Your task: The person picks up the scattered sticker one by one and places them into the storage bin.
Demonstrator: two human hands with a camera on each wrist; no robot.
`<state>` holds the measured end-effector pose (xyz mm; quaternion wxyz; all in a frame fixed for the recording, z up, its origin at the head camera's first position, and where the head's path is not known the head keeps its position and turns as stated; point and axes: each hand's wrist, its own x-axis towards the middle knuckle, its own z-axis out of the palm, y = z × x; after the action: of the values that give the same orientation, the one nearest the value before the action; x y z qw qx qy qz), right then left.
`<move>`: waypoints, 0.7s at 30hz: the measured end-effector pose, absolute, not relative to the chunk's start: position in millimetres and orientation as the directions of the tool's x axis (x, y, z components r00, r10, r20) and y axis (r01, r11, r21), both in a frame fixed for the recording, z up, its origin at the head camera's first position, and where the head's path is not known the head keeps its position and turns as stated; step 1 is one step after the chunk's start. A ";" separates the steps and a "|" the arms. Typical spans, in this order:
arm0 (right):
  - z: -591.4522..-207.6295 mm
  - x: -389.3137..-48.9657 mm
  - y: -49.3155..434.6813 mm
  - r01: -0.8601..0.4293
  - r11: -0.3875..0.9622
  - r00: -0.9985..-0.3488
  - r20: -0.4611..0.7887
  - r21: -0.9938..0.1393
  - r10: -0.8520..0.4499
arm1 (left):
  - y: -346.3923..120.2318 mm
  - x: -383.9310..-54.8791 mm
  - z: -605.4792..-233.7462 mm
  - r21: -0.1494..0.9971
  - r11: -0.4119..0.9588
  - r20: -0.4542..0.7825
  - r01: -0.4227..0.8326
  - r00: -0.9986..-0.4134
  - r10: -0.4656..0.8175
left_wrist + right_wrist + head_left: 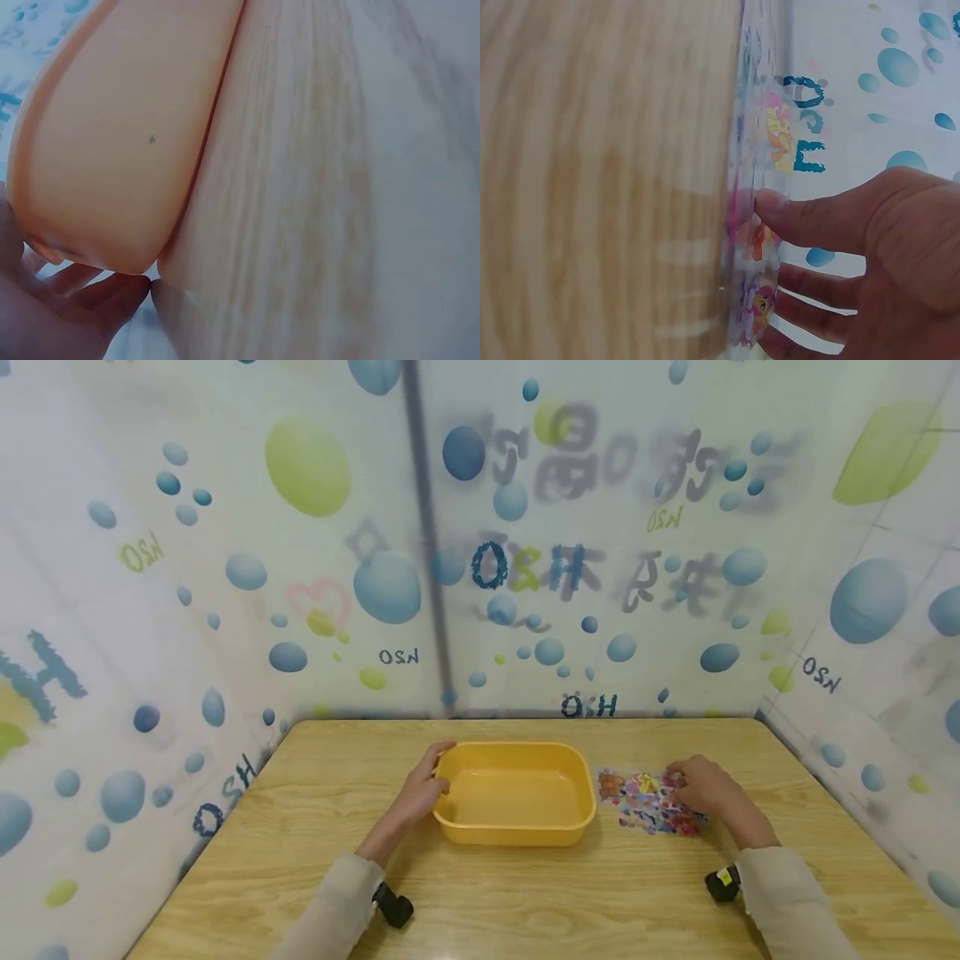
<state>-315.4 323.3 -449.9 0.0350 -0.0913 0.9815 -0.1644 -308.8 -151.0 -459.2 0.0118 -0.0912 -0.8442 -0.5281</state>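
Observation:
A yellow plastic basin (516,835) sits on the wooden table, with nothing visible inside. My left hand (422,787) grips its left rim, the thumb on the inner side and the other fingers around the outside. In the left wrist view, those fingers (90,300) lie against the basin's end wall (127,150). Right of the basin spreads a flat pile of clear cartoon stickers (643,802). My right hand (708,789) reaches onto its right part. The right wrist view shows the thumb (810,221) touching the see-through stickers (759,300), apart from the loosely bent fingers.
The wooden table (480,902) ends at a wall covering (480,635) printed with blue and green bubbles, which also closes in both sides. Each wrist carries a small black camera, such as the right wrist camera (723,884). Only a narrow strip parts the basin from the stickers.

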 end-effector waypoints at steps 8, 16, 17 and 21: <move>-442.0 -312.3 315.3 -0.189 0.941 -0.977 -0.048 -0.280 -0.210 | -152.1 -304.3 -457.6 0.878 0.453 0.118 0.153 -0.987 0.106; -437.5 -311.2 312.8 -0.109 0.940 -0.986 -0.086 -0.324 -0.144 | -149.7 -303.9 -457.0 0.885 0.441 0.108 0.146 -0.988 0.111; -437.9 -311.5 313.3 -0.105 0.938 -0.986 -0.086 -0.331 -0.141 | -149.3 -304.4 -457.5 0.887 0.438 0.107 0.145 -0.988 0.109; -439.4 -313.8 316.0 -0.106 0.936 -0.987 -0.080 -0.335 -0.140 | -148.6 -305.6 -459.9 0.889 0.435 0.109 0.143 -0.989 0.103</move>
<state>-313.8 316.0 -439.4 0.0512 -0.0626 0.9826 -0.1671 -305.6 -148.6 -459.9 0.0191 -0.0725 -0.8469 -0.5264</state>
